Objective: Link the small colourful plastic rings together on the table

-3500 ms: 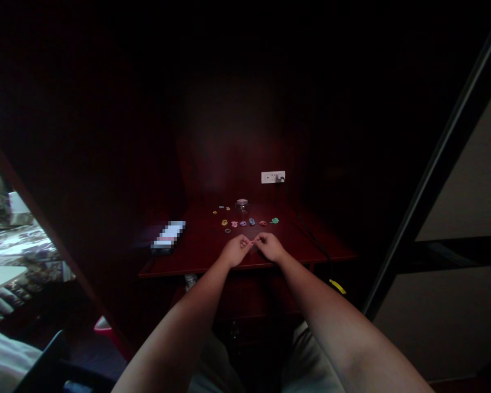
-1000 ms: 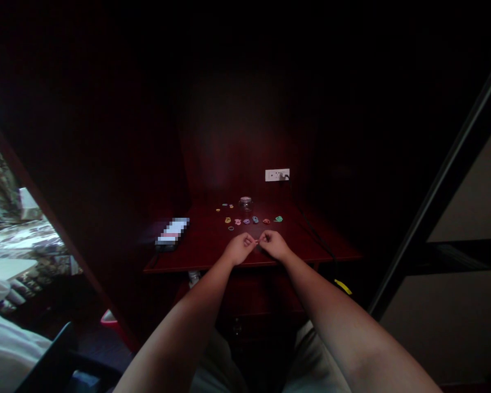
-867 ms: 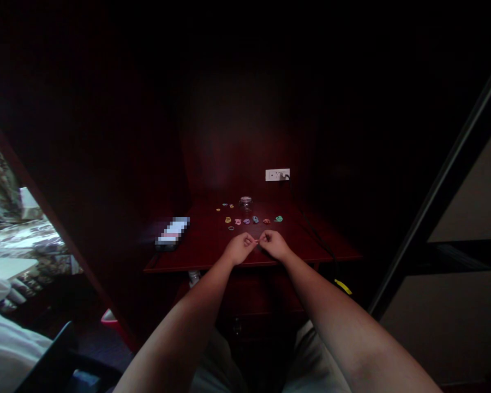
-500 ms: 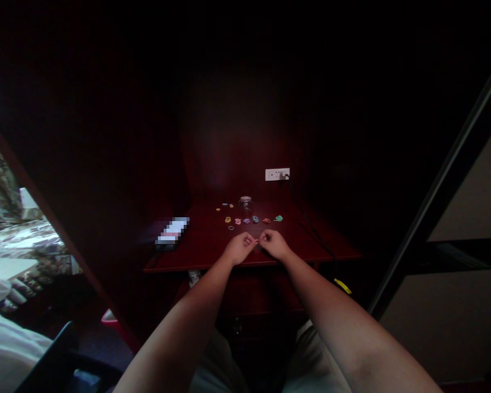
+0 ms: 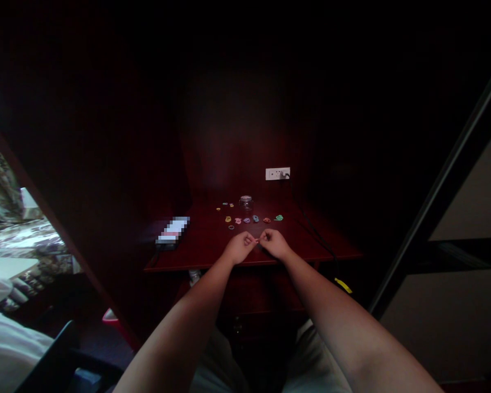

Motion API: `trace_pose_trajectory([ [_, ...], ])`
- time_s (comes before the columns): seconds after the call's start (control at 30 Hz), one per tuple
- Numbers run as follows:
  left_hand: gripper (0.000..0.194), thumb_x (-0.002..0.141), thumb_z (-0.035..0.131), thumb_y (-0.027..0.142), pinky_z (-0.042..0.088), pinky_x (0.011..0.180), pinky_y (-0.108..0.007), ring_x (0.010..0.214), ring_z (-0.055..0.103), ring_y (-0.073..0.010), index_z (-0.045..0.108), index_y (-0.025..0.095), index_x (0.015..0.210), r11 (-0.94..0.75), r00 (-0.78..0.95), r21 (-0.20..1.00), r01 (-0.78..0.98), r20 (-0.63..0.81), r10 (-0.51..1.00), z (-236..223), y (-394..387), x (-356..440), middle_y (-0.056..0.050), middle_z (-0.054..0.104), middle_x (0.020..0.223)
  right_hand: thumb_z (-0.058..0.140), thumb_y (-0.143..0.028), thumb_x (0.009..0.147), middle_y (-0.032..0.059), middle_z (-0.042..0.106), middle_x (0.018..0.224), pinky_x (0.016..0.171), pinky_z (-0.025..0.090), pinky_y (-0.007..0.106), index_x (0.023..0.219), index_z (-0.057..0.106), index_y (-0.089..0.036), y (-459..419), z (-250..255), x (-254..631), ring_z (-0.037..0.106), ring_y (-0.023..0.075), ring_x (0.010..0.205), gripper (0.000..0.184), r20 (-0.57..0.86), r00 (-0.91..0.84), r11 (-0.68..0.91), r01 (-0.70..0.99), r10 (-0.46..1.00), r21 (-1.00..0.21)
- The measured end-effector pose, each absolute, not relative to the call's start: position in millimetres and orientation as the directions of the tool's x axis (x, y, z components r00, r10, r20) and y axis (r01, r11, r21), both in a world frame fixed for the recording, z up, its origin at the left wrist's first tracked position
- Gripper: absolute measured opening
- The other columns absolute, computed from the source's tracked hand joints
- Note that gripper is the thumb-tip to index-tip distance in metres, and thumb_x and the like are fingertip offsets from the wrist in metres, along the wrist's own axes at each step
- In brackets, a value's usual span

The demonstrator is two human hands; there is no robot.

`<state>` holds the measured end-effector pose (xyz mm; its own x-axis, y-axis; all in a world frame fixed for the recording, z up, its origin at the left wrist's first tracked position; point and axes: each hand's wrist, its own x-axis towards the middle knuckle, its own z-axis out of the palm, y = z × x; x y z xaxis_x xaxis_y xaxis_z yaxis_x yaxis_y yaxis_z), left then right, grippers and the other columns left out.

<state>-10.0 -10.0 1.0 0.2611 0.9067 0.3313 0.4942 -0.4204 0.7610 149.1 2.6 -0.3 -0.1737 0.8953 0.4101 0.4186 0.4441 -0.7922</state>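
Observation:
Over the front of the dark red table (image 5: 311, 248), my left hand (image 5: 241, 246) and my right hand (image 5: 275, 244) are pinched with fingertips almost meeting. Something tiny and pinkish may be between them, too small to make out. Just beyond lies a row of small coloured bands in little piles: yellow (image 5: 228, 219), pink (image 5: 238, 221), purple (image 5: 246, 220), blue (image 5: 256, 219), orange (image 5: 267, 220) and green (image 5: 279, 218). A single greyish band (image 5: 231, 227) lies nearer my left hand. Behind the row stands a clear lidded jar (image 5: 246, 203).
A few loose bands (image 5: 218, 209) lie left of the jar. A lit phone (image 5: 172, 232) rests at the table's left side. A black cable (image 5: 311, 226) runs from the wall socket (image 5: 277, 174) down the right side. Dark panels enclose the table; a red bin (image 5: 118, 327) stands lower left.

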Motion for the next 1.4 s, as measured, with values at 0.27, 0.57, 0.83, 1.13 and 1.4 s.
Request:
trace_pose_trajectory([
  [0.27,0.018,0.072,0.053,0.032,0.040,0.057,-0.020,0.058,0.050,-0.0094,0.054,0.015,0.074,-0.421,0.259,0.759,0.497,0.333,0.907,0.3,-9.3,-10.3,0.000,0.057,0.063,0.052,-0.025,0.062,-0.0030,0.047,0.052,0.046,0.032,0.020,0.059,0.050,-0.015,1.8,0.9,148.3,0.041,0.0083,0.048,0.011,0.407,-0.180,0.445,0.403,0.895,-0.800],
  [0.57,0.018,0.072,0.053,0.032,0.040,0.058,-0.020,0.060,0.051,-0.0096,0.054,0.014,0.075,-0.423,0.271,0.761,0.493,0.328,0.905,-0.7,-7.8,-10.3,0.000,0.058,0.066,0.052,-0.025,0.063,-0.0022,0.049,0.053,0.047,0.032,0.019,0.062,0.055,-0.013,2.0,1.0,148.5,0.041,0.0079,0.048,0.011,0.394,-0.214,0.448,0.392,0.894,-0.803],
  [0.83,0.020,0.072,0.053,0.033,0.039,0.055,-0.020,0.058,0.050,-0.0093,0.055,0.014,0.076,-0.424,0.266,0.755,0.501,0.331,0.905,-3.0,-6.4,-11.2,0.000,0.057,0.065,0.050,-0.023,0.062,-0.0034,0.047,0.052,0.047,0.030,0.019,0.060,0.053,-0.014,1.5,0.9,148.4,0.040,0.0082,0.048,0.009,0.402,-0.196,0.447,0.411,0.894,-0.795],
  [1.13,0.018,0.072,0.054,0.031,0.040,0.057,-0.020,0.060,0.051,-0.0093,0.055,0.014,0.076,-0.425,0.272,0.759,0.493,0.330,0.904,-3.2,-5.4,-10.1,-0.001,0.058,0.066,0.049,-0.021,0.060,-0.0031,0.048,0.052,0.047,0.030,0.019,0.059,0.052,-0.015,0.6,1.4,148.6,0.041,0.0083,0.048,0.008,0.404,-0.194,0.448,0.412,0.894,-0.794],
  [1.4,0.018,0.072,0.054,0.031,0.040,0.057,-0.020,0.059,0.051,-0.0092,0.055,0.014,0.076,-0.438,0.274,0.757,0.485,0.344,0.898,-4.1,-4.9,-11.1,-0.001,0.058,0.066,0.048,-0.020,0.060,-0.0029,0.048,0.053,0.047,0.030,0.019,0.059,0.052,-0.014,-1.6,3.1,148.9,0.042,0.0083,0.049,0.007,0.407,-0.191,0.449,0.418,0.893,-0.790],
])
